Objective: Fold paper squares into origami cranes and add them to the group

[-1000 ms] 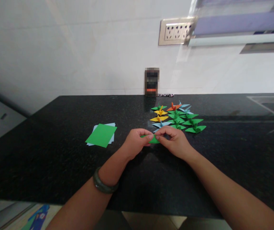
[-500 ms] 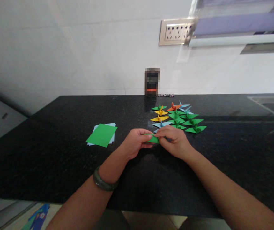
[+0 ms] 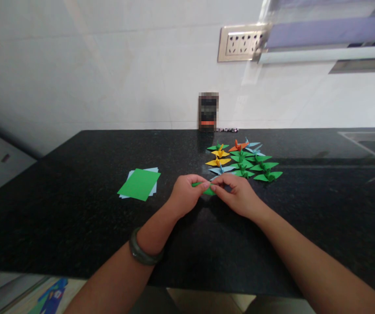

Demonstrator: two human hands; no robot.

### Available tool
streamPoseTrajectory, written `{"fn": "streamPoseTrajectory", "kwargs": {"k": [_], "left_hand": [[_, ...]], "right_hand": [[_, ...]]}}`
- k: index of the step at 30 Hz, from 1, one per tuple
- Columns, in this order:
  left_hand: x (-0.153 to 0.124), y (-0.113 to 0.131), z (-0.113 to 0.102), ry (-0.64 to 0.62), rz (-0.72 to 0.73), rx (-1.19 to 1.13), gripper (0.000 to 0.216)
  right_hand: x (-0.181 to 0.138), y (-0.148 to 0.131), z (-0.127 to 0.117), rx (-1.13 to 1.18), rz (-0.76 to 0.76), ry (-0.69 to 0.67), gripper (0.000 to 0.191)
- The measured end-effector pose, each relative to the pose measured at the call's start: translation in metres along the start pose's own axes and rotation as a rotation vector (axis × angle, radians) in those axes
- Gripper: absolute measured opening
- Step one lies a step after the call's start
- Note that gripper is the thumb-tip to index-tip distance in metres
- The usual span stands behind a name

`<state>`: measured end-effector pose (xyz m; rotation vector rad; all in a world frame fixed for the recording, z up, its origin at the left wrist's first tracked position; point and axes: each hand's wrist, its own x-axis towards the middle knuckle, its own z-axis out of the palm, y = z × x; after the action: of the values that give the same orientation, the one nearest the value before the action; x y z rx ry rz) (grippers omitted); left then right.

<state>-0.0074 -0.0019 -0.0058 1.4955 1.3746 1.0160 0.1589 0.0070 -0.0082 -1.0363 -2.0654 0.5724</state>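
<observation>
Between my two hands is a small folded piece of green paper [image 3: 208, 190], partly covered by the fingers. My left hand [image 3: 189, 195] is closed on its left side, with the thumb pressed on top. My right hand [image 3: 236, 192] pinches the right side between thumb and fingers, and the fingertips of both hands almost meet. Just beyond the right hand stand rows of folded paper cranes [image 3: 241, 165] in green, yellow, orange and light blue. The nearest light blue crane [image 3: 221, 169] is close behind my right fingers.
A stack of square paper [image 3: 139, 185], green on top with light blue beneath, lies left of my hands on the black countertop [image 3: 76, 209]. A blurred dark box-like object [image 3: 208, 112] stands against the wall beside a beaded string [image 3: 229, 130]. A socket panel [image 3: 242, 43] is above.
My left fingers have curled in and the left thumb has moved slightly right, toward the right fingertips. Both hands still hold the green paper, and more of its left edge shows.
</observation>
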Motion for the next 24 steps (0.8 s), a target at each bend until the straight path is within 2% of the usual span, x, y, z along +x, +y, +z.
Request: {"fn": "streamPoseTrajectory", "kwargs": {"k": [4, 7, 10, 14, 17, 20, 24], "left_hand": [[-0.001, 0.004, -0.002, 0.017, 0.135, 0.179, 0.015], [-0.002, 0.007, -0.003, 0.012, 0.16, 0.172, 0.014], [-0.002, 0.007, -0.002, 0.027, 0.081, -0.071, 0.016], [-0.001, 0.004, 0.0, 0.027, -0.124, -0.522, 0.037], [-0.001, 0.004, 0.004, 0.015, -0.197, -0.563, 0.034], [-0.002, 0.004, 0.008, 0.019, -0.173, -0.53, 0.03], [-0.001, 0.0, 0.009, 0.029, -0.13, -0.469, 0.025]], "right_hand": [[0.001, -0.004, 0.0, 0.013, 0.033, -0.035, 0.011], [0.0, -0.009, 0.003, 0.031, 0.056, -0.007, 0.013], [0.0, -0.011, 0.01, 0.146, 0.17, 0.095, 0.014], [0.001, -0.009, 0.018, 0.432, 0.368, 0.325, 0.017], [0.002, -0.009, 0.021, 0.587, 0.442, 0.419, 0.017], [0.002, -0.009, 0.023, 0.639, 0.476, 0.405, 0.016], [0.0, -0.009, 0.023, 0.599, 0.47, 0.309, 0.017]]}}
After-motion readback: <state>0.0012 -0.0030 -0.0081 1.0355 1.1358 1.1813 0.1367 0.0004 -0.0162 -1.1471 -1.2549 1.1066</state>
